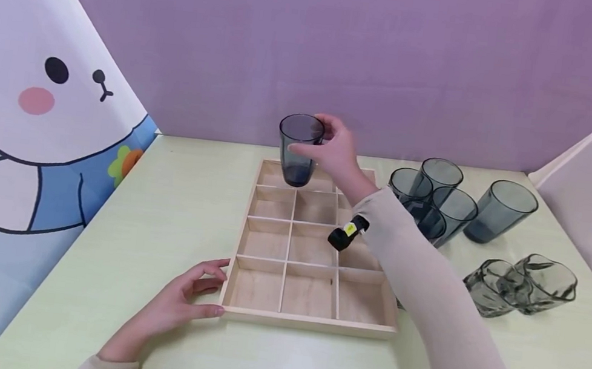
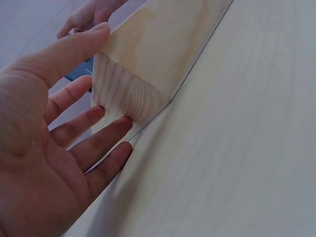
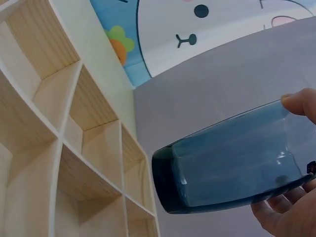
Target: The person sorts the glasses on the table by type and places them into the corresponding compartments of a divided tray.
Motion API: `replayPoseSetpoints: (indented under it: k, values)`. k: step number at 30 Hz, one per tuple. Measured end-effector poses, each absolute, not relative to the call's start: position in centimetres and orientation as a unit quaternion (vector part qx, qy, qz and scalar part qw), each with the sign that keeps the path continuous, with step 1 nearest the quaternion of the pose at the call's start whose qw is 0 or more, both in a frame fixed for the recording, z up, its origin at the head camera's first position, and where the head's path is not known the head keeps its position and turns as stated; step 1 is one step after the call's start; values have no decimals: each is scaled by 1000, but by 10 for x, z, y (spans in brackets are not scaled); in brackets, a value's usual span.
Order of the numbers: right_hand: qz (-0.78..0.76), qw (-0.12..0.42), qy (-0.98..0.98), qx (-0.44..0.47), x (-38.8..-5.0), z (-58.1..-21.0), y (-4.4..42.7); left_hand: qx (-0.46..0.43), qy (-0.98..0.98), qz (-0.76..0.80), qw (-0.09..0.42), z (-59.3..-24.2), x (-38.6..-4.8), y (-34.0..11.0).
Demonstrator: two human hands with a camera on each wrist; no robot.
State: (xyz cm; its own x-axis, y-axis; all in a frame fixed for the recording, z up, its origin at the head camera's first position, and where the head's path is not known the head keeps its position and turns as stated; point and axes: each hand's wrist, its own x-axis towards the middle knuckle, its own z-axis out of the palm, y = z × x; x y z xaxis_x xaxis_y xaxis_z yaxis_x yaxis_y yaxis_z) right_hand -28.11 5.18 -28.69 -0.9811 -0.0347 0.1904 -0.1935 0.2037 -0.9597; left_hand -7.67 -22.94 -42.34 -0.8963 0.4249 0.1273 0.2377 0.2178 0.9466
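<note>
A smoky blue-grey drinking glass (image 1: 295,154) is held upright by my right hand (image 1: 338,153), thumb on one side and fingers round the other. In the head view it appears over the far left part of a wooden compartment box (image 1: 307,324); the right wrist view shows the glass (image 3: 232,160) beyond the box's dividers (image 3: 60,138), apart from them. At the box's near left corner, my left hand (image 1: 179,299) touches the outer wall with thumb and fingertips. In the left wrist view, that hand's fingers (image 2: 101,143) are spread against the wooden side (image 2: 126,89).
Several smoky tumblers (image 1: 454,211) stand close together right of the box, one tumbler (image 1: 504,211) a little apart. Nearer stand two wavy clear-grey glasses (image 1: 544,286), partly overlapping. A purple backdrop (image 1: 344,50) rises behind the table (image 1: 190,197); a printed cloth (image 1: 28,178) hangs at left.
</note>
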Motion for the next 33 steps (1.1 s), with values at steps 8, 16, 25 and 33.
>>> replayPoseSetpoints:
  k: [8,16,25,33]
  values:
    - [647,79,-757,52,-295,-300,36,213,776,588,78,-425,-77,-230]
    - [651,83,-752,55,-302,-318,24,219,773,589,81,-426,-79,-230]
    - [649,72,-754,63,-300,-332,17,236,764,596,71,-427,-80,-229]
    - [631,52,-771,66,-302,-340,16,238,761,599,73,-425,-79,-229]
